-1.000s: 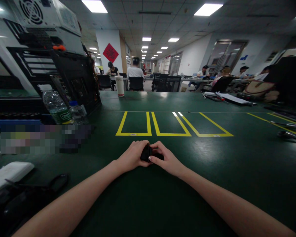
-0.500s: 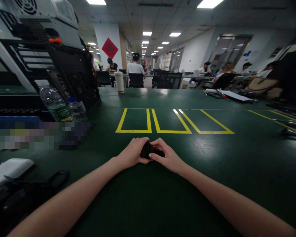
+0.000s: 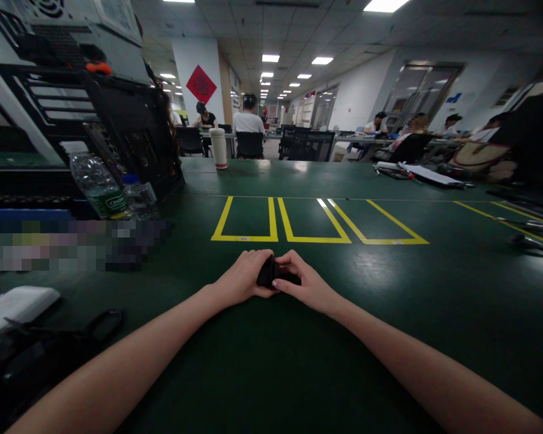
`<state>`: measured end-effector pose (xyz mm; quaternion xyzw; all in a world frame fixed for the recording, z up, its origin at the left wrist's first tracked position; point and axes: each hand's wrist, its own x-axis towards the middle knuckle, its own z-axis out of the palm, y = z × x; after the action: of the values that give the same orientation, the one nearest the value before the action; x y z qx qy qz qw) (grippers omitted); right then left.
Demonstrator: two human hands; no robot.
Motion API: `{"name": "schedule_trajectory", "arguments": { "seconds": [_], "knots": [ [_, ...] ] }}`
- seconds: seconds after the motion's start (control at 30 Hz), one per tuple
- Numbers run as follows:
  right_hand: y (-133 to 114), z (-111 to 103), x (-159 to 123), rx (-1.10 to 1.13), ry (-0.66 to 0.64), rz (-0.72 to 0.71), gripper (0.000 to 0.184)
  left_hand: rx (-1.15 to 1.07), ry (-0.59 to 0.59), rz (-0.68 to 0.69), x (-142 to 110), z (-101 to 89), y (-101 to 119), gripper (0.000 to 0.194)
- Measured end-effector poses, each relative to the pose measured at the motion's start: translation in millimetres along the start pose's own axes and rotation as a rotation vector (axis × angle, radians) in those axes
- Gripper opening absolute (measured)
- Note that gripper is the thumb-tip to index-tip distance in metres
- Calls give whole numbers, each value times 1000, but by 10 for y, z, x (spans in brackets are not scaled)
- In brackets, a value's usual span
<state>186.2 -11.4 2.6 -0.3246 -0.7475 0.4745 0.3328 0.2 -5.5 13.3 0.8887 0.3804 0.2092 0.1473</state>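
And here, well forward of the forearms and midway between the table's [image 3: 271,367] left and right edges, sits the small black object [image 3: 265,274], clasped between two hands; the left hand [image 3: 243,277] curls over its left side, fingers closed round it, apparently to steady it; the right hand [image 3: 306,284] takes its right side in a pinch, thumb and fingertips drawn close with a gap behind them, a grip that would suit finer handling; whether the object touches the table, I cannot tell!

Just beyond, towards the far edge, run the yellow tape outlines [image 3: 244,239], presumably marking out places; a white cup [image 3: 218,148] stands upright at that far edge, out of the hands' way; bottles [image 3: 100,187] crowd the left side.

To the lettering now: the nearest bottle wears a green label with white script, too blurred to read; tiny white stickers [image 3: 243,239] sit on the tape, illegible; the red diamond sign [image 3: 201,84] beyond carries a dark character, unclear from here.
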Motion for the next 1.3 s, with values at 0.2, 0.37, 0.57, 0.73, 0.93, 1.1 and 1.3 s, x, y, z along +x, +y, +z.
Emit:
{"name": "schedule_trajectory", "arguments": {
  "seconds": [0.2,0.37,0.57,0.73,0.93,1.1,1.3],
  "knots": [
    [14,6,33,13,52,-14,14,8,-11,8,5,-21,21,55],
    [39,5,38,3,48,30,22,-10,-5,16,13,-6,2,53],
    [18,-23,13,-42,12,-32,24,-13,-11,-4,6,-18,7,54],
    [6,-8,28,-39,67,-30,13,-15,-11,6,6,-21,10,54],
    [2,15,27,-4,56,66,23,-17,0,21,-1,-13,9,53],
    [28,7,13,-83,49,-17,24,-22,-4,-8,-2,9,-18,54],
    [49,8,42,-128,111,-63,13,-11,13,4,8,25,-33,56]
  ]
}}
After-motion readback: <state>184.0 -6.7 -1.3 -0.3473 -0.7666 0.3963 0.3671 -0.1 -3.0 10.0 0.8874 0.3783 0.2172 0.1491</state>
